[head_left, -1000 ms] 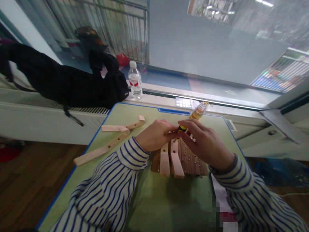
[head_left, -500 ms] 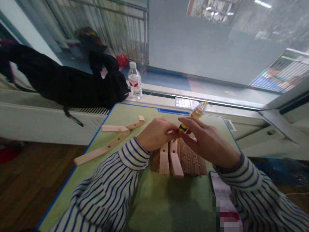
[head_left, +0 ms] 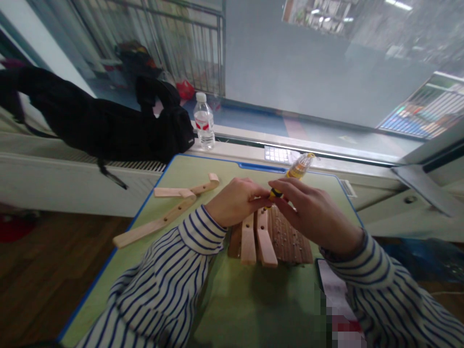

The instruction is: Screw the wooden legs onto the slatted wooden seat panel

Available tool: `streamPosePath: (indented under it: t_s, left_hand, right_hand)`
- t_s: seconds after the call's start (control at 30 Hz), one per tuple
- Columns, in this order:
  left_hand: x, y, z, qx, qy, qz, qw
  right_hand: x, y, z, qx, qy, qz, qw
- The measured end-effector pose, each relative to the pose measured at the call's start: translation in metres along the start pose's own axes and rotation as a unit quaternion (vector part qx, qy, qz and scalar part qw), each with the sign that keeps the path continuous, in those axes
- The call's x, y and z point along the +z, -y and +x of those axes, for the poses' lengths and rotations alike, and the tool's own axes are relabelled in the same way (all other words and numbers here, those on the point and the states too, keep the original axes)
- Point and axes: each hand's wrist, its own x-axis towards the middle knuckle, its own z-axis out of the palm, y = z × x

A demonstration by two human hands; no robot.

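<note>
A screwdriver with a clear, yellow and black handle slants down towards my left hand. Fingers of my right hand close around its yellow-and-black part. My left hand pinches with thumb and forefinger right at the lower end of that handle; what lies between those fingertips is hidden. Below the hands, two pale wooden pieces with drilled holes, one on the left and one on the right, lie side by side on a brown grooved board. Small metal screws are scattered over the board.
More bent wooden pieces lie on the left of the green, blue-edged table. A phone-like object is by my right sleeve. On the sill stand a water bottle, a black bag and a white gridded box.
The view has shifted very slightly. My right fingers have rolled a little over the screwdriver handle, while my left hand keeps its pinch in place.
</note>
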Motion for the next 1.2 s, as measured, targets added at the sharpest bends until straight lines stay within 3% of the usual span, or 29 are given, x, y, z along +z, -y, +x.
streamPosePath:
  t_s: [0.37, 0.6, 0.87, 1.2]
  left_hand:
    - [-0.001, -0.002, -0.001, 0.002, 0.005, 0.000, 1.000]
    - [-0.001, -0.004, -0.001, -0.012, -0.027, 0.013, 0.999]
    - [-0.002, -0.002, -0.001, -0.018, -0.016, 0.026, 0.999]
    - [-0.002, -0.003, 0.000, -0.017, -0.003, 0.006, 1.000]
  right_hand:
    - [0.011, -0.001, -0.005, 0.028, -0.032, 0.010, 0.999]
    - [0.004, 0.003, -0.002, 0.028, -0.001, 0.003, 1.000]
    - [-0.006, 0.003, -0.002, -0.001, -0.004, 0.016, 1.000]
    - [0.000, 0.001, -0.003, 0.008, -0.020, -0.001, 1.000]
